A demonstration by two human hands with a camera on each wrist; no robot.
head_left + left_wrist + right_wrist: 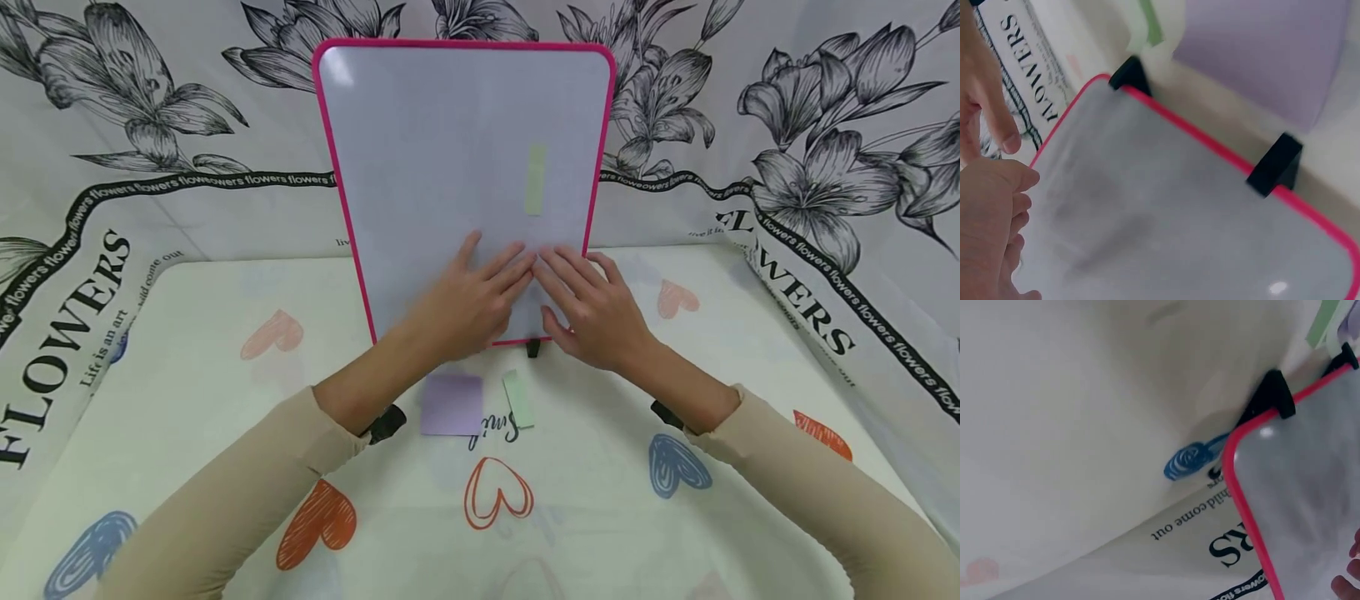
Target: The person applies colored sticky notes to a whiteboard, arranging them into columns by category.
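A whiteboard [435, 150] with a pink frame stands upright on the table, tilted back. One pale green sticky strip [535, 179] is on its right part, running lengthwise up the board. Over the lower right of the board lie both hands, fingers extended and spread, fingertips almost meeting below the strip. My left hand [472, 304] has its thumb pointing up; my right hand [588, 308] overlaps the frame's right edge. Whatever is beneath the fingertips is hidden. In the left wrist view, the left fingers [1019, 206] appear at the board's surface.
Black feet [1275, 164] hold the board's bottom edge. In front of it lie a purple sticky-note pad [450, 406] and a light green strip pad [518, 400]. The table cover [585, 508] has printed hearts, and a floral-printed cloth [187, 217] hangs behind.
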